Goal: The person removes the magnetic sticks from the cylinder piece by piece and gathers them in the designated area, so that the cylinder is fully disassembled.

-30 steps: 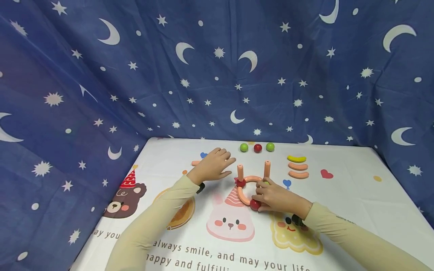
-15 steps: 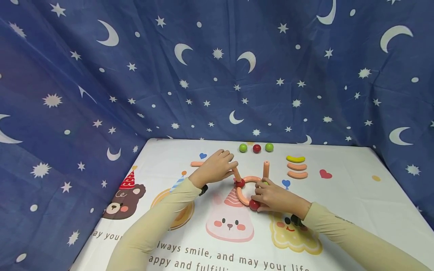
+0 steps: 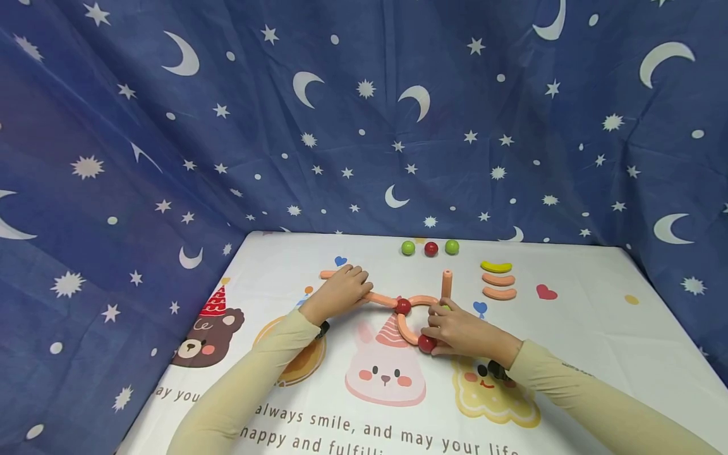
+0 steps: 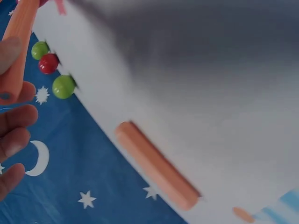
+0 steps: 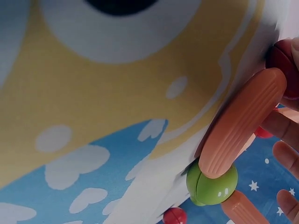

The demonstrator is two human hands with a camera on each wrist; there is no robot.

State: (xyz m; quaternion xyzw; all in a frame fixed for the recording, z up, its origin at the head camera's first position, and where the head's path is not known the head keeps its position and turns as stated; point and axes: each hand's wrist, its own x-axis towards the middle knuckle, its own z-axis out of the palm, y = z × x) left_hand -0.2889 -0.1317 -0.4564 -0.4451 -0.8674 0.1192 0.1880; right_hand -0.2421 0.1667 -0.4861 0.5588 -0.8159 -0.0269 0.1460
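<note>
In the head view a ring of curved orange toy pieces (image 3: 408,330) joined by balls lies mid-table. My left hand (image 3: 338,292) pinches the end of a straight orange stick (image 3: 381,299), which slants leftward from the ring's left red ball (image 3: 403,306). The left wrist view shows thumb and finger on that stick (image 4: 19,49). My right hand (image 3: 471,332) holds the ring's front red ball (image 3: 426,344), thumb against it. Beside those fingers, a curved orange piece (image 5: 245,122) runs to a green ball (image 5: 217,186). Another orange stick (image 3: 447,285) stands up behind the right hand.
At the back sit a green ball (image 3: 407,248), a red ball (image 3: 431,249) and another green ball (image 3: 452,247). A yellow curved piece (image 3: 497,266) and two orange ones (image 3: 498,293) lie right. Beyond the left hand lies a loose orange stick (image 4: 156,165).
My left hand has taken hold of the left upright stick and tipped it down leftward, still joined to its red ball. The right hand has stayed in place.
</note>
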